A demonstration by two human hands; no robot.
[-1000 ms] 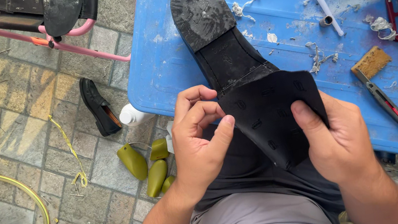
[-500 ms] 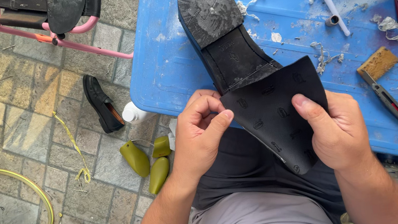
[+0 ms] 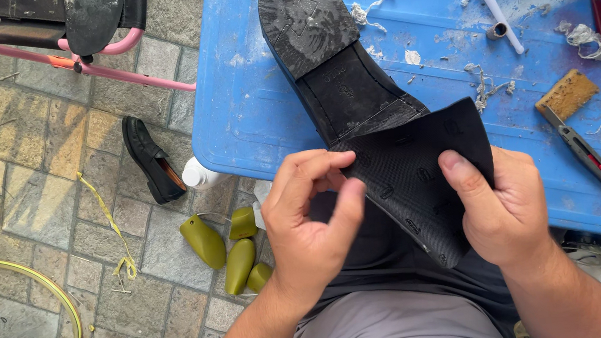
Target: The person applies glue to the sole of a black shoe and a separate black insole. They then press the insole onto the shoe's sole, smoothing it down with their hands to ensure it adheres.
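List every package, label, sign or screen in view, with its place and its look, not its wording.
White plastic bottle: on the paving, beside the blue table's edge; round, white cap, no label showing.
Embossed marks on the black sole sheet: held between the left hand and right hand; small oval stamps, black on black.
No signs or screens.

Both hands, left (image 3: 310,217) and right (image 3: 500,205), on a black rubber sole sheet (image 3: 420,177) over an upturned shoe (image 3: 333,58) on a blue table (image 3: 249,122).

Blue table (image 3: 255,113) with shoe (image 3: 334,65), knife (image 3: 598,167)
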